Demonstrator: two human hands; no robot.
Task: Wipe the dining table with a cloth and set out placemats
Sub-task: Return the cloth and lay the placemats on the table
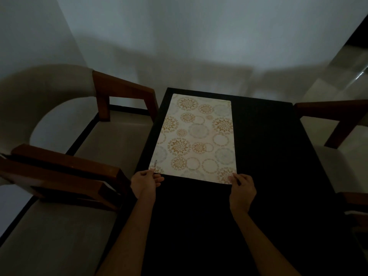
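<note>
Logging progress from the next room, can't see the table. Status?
Left hand and right hand each pinch a near corner of the placemat. Placemat lies flat on the dark table, far-left portion. No cloth in view, nothing in the way.

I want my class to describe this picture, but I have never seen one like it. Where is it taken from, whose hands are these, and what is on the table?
There is one picture, from a camera worn on a person's head, looking down at their own bare hands. A cream rectangular placemat with gold and grey floral circles lies on a dark table. The left hand pinches its near left corner; the right hand pinches its near right corner. Wooden chairs with pale cushions stand alongside.
</note>
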